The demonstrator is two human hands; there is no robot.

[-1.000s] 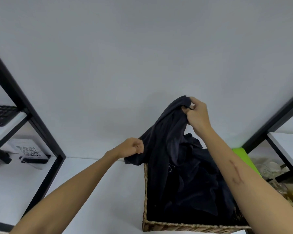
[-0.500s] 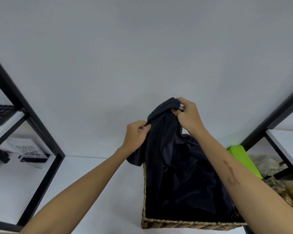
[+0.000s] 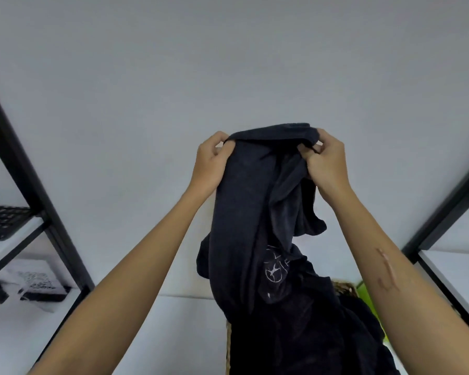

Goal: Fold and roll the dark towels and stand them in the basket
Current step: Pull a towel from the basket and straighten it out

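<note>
Dark towel [image 3: 244, 212] gripped by left hand [image 3: 210, 161] and right hand [image 3: 326, 161], pale printed emblem [image 3: 275, 266] unreadable

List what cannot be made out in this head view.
- Basket: mostly hidden by the dark towel hanging from the left hand and right hand; bottom cut off by the frame edge.
- Basket contents: covered by dark cloth.
- Towel's pale print: creased, unreadable.
- Card on left shelf: blurred.
- Green thing: mostly behind the right forearm.
</note>
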